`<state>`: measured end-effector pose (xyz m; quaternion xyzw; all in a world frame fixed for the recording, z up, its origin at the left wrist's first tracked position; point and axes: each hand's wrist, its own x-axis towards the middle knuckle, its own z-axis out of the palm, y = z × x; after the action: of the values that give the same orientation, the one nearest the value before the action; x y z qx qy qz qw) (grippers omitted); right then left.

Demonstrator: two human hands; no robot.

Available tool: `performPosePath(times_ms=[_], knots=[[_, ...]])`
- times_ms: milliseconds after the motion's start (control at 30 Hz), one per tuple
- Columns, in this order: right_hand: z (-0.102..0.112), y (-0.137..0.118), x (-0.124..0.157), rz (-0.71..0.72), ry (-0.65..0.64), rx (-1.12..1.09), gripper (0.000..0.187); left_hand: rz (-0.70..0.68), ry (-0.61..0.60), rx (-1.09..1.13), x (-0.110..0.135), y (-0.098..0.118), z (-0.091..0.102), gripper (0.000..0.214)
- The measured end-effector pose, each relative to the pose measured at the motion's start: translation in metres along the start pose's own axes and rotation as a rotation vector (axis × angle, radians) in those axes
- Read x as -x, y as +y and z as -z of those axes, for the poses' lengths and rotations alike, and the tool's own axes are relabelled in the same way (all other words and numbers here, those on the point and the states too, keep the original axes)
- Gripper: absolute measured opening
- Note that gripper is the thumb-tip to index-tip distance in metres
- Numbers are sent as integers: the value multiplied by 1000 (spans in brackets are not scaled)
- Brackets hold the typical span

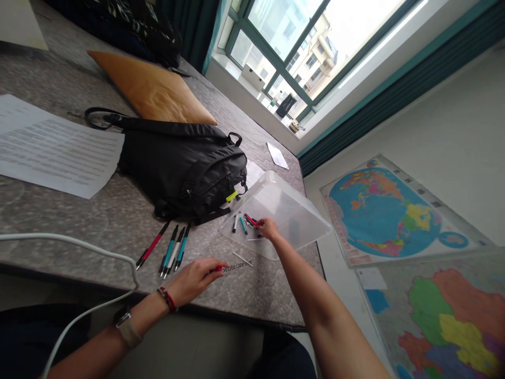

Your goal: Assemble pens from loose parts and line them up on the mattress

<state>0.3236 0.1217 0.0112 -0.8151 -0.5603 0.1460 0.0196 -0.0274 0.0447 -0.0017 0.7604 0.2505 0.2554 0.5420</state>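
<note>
At near left, four pens [174, 251] look assembled, while the left hand [197, 276] pinches a red pen part [218, 268] and the right hand [268, 229], grip unclear, reaches loose parts [243, 226] remaining in a clear bin [294, 208].

Left on the tabletop [272, 295], a paper sheet [59, 150]; right of it, a backpack [177, 168], with an envelope [153, 89] behind. Before the backpack, near the edge, pens [174, 252] side by side. To the right, a box [305, 216], with more pens [243, 226] inside. Between row and box, a stick [242, 258].
</note>
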Motion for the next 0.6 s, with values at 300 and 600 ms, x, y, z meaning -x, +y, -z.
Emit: performPosePath(times_ms=[300, 600], knots=[[7, 2, -1, 2, 112, 17, 21, -7, -14, 19, 0, 2, 2, 34], [4, -5, 4, 41, -47, 141, 17, -5, -21, -10, 0, 1, -1, 31]])
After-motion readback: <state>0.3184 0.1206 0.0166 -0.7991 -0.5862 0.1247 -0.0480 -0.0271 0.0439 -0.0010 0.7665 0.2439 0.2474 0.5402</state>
